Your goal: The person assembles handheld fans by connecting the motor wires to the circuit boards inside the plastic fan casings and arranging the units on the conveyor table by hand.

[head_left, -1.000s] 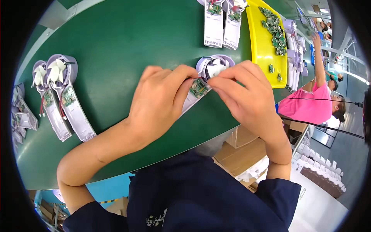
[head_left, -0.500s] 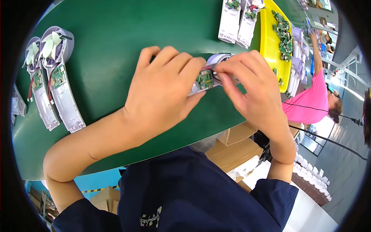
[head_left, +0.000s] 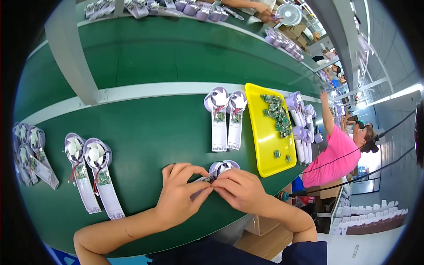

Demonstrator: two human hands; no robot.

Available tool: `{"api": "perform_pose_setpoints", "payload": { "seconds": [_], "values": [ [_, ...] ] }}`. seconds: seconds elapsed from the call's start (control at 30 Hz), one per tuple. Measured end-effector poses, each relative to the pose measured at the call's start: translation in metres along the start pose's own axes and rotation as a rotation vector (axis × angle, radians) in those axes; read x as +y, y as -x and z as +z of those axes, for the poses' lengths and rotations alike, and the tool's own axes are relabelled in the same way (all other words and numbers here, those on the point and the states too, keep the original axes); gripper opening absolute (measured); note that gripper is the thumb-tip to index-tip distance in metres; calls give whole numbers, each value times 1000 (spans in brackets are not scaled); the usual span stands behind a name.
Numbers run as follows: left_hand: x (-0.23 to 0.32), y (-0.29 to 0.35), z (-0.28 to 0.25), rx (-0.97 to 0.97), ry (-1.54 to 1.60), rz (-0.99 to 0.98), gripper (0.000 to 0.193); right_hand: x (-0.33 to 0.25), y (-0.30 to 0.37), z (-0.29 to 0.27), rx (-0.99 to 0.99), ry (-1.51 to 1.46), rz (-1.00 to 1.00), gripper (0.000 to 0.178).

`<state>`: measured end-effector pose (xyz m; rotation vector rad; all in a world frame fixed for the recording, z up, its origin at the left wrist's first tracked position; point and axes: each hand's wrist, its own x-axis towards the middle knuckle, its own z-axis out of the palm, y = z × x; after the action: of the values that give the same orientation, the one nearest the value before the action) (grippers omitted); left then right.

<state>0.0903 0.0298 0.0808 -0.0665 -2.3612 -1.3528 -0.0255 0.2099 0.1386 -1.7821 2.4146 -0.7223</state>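
A lavender handheld fan housing half (head_left: 224, 166), its round head facing away from me, lies on the green table under both hands. My left hand (head_left: 182, 190) is closed around its handle, thumb and fingertips pressed at the inner end. Close against them, my right hand (head_left: 240, 189) pinches beside the fan head. A bit of red wire shows between the fingertips; whatever the right fingers grip is too small to make out. Most of the circuit board in this handle is hidden. Two similar housings with white blades, a left one (head_left: 218, 119) and a right one (head_left: 236, 121), lie beyond my hands.
A yellow tray (head_left: 260, 154) of green circuit boards (head_left: 278, 115) stands to the right, with stacked fan housings (head_left: 302, 128) past it. Two more housings (head_left: 95, 176) and a pile (head_left: 33, 154) lie left. A metal rail (head_left: 150, 89) crosses behind. A person in pink (head_left: 333, 154) works at right.
The view has tilted up, bringing the far bench into sight. My fingertips have come together at the inner end of the handle, covering the circuit board that showed before.
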Motion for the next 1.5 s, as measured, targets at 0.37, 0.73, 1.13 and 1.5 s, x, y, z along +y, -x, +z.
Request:
{"api": "perform_pose_setpoints", "payload": {
  "seconds": [0.37,0.73,1.13,1.5],
  "values": [
    [-5,-5,6,21,62,4,14,2,4,-2,-50,-259,282,19],
    [2,1,2,-40,-19,-11,38,4,-1,8,-42,-17,97,17],
    [-2,1,1,-45,-471,14,54,25,-12,-1,-112,-1,-106,19],
    [36,22,4,-113,947,-849,25,36,-17,0,-62,-382,378,10]
  ]
}}
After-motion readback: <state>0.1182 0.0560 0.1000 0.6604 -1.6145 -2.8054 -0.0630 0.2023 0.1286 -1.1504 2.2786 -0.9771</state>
